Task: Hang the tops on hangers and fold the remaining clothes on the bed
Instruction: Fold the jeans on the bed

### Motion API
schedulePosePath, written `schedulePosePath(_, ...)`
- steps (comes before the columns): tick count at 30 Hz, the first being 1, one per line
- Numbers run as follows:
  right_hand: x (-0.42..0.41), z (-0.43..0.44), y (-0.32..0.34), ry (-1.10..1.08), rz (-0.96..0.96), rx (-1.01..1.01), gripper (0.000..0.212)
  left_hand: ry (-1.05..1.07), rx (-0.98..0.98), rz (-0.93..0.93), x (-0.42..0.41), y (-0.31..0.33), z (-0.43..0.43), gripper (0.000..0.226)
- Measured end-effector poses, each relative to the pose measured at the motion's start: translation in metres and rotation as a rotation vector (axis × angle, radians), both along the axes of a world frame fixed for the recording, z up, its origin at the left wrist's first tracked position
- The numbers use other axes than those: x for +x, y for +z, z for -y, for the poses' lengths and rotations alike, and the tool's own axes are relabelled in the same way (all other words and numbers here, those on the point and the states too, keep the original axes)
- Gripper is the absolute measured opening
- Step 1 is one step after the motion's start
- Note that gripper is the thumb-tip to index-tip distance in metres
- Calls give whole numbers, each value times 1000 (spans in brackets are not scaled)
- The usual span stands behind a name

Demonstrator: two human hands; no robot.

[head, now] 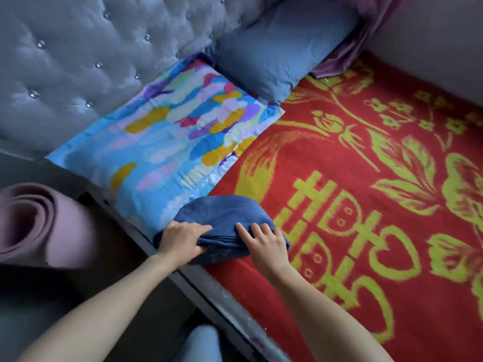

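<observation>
A folded dark blue garment (224, 218) lies at the near edge of the bed, partly on the colourful pillow (167, 142) and partly on the red blanket (366, 205). My left hand (181, 240) grips its left end, thumb underneath the fold and fingers on top. On the garment's right end rests my right hand (264, 241), fingers spread and fairly straight, pressing it down. No hangers or other clothes are in view.
A grey-blue pillow (282, 50) leans against the tufted grey headboard (86, 56). A purple cloth (350, 45) hangs at the far corner by the wall. A rolled pink mat (39, 226) stands on the floor left of the bed frame (209, 291).
</observation>
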State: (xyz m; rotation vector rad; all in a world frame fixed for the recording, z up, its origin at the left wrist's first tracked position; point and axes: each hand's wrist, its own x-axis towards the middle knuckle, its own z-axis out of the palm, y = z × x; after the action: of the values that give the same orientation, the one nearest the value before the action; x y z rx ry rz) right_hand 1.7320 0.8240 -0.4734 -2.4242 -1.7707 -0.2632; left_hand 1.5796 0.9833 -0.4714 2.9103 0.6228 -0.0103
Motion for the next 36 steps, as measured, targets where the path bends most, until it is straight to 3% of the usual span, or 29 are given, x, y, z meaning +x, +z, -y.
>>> schedulePosePath(3, -20, 22, 35, 119, -26, -80, 67, 110, 23, 50, -39, 22, 39, 50)
schedulePosePath(8, -64, 43, 100, 364, 19, -66, 63, 369, 46, 193, -112, 69, 111, 49)
schedulePosePath(16, -183, 39, 169, 823, 72, -57, 70, 866, 131, 203, -253, 136, 199, 47)
schedulePosePath(21, -275, 53, 177, 1033, 76, -80, 75, 1093, 80, 94, -335, 155, 260, 68)
schedulePosePath(25, -352, 73, 173, 1169, 77, -115, 75, 1175, 141, 180, -403, 158, 311, 39)
schedulePosePath(30, -449, 104, 153, 1266, 77, -202, 73, 1185, 123, 186, -493, 141, 365, 24)
schedulePosePath(33, -518, 122, 137, 1300, 94, -272, 73, 1195, 87, 102, -558, 132, 388, 29)
schedulePosePath(36, -589, 144, 123, 1325, 112, -336, 75, 1334, 29, 105, -626, 107, 417, 28)
